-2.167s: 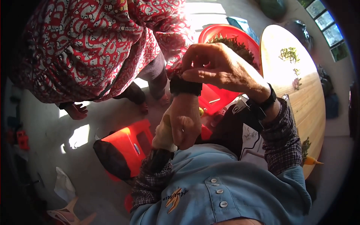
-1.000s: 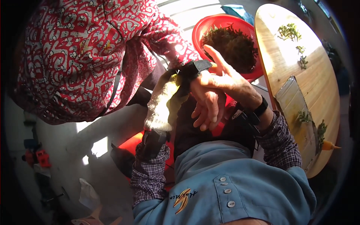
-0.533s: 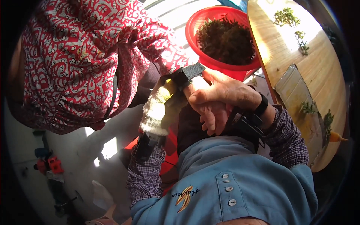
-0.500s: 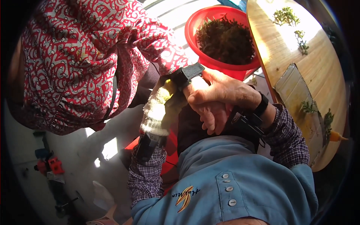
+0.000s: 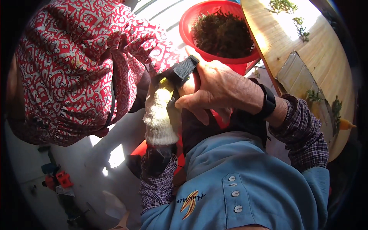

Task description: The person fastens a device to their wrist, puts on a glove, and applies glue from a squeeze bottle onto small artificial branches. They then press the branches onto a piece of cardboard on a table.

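Pinching black strap (image 5: 184, 69) in right hand (image 5: 220, 90) grip

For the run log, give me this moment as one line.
right hand: pulling black strap | left hand: white knit glove, raised | behind: red basket of dark plant matter | left: person in red patterned top

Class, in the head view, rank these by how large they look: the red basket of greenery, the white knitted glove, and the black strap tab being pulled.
1. Red basket
2. White knitted glove, nearer the camera, so its rank is unsure
3. Black strap tab, clearly smallest
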Demonstrator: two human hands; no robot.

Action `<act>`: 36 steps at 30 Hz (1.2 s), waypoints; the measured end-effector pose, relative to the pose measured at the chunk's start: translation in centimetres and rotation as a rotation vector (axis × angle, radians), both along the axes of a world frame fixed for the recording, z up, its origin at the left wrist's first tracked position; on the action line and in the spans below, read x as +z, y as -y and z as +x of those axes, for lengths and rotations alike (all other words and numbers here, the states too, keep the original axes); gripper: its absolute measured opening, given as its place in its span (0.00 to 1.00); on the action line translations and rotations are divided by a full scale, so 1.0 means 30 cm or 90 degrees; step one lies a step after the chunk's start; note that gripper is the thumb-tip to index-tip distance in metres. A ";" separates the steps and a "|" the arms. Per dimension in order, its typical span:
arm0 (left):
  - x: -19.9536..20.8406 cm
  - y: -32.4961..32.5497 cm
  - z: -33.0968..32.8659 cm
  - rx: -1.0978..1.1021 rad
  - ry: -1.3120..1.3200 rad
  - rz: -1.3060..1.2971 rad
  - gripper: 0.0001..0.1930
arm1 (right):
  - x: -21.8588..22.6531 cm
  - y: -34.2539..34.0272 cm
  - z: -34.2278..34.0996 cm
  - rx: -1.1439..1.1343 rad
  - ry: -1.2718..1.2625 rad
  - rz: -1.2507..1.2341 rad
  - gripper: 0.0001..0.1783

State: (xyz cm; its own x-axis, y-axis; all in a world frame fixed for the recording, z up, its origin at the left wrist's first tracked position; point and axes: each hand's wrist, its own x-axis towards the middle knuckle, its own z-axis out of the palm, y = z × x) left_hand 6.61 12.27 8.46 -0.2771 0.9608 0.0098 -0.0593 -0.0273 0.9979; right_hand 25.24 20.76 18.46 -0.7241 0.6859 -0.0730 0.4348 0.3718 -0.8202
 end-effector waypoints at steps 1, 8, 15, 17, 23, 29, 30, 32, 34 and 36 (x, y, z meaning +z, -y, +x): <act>-0.005 -0.007 -0.005 0.001 0.019 0.001 0.18 | -0.009 -0.001 0.001 -0.007 -0.014 0.082 0.34; -0.044 0.010 -0.002 -0.017 0.084 -0.001 0.19 | -0.196 -0.044 0.022 0.073 -0.330 -0.415 0.23; 0.002 0.142 -0.021 -0.035 0.147 -0.057 0.20 | -0.136 -0.022 0.021 0.127 -0.148 -0.419 0.21; -0.026 0.114 -0.020 -0.024 0.189 -0.080 0.21 | -0.095 -0.035 0.018 0.107 0.031 -0.341 0.21; -0.038 0.064 0.001 0.034 0.228 -0.205 0.22 | -0.044 0.087 0.046 -0.010 0.158 -0.084 0.22; -0.172 0.101 -0.065 -0.018 -0.111 -0.124 0.22 | -0.246 0.200 0.026 -0.156 -0.063 0.219 0.27; -0.194 0.095 -0.067 -0.023 -0.173 -0.073 0.22 | -0.262 0.201 0.028 -0.157 -0.062 0.220 0.27; -0.234 0.075 -0.058 -0.024 0.062 -0.046 0.22 | -0.285 0.198 0.036 -0.110 -0.184 -0.073 0.30; -0.217 0.073 -0.049 -0.030 0.180 -0.037 0.21 | -0.300 0.200 0.039 -0.092 -0.242 -0.223 0.31; -0.150 0.092 -0.069 -0.060 0.262 -0.093 0.22 | -0.297 0.201 0.022 -0.090 -0.252 -0.291 0.30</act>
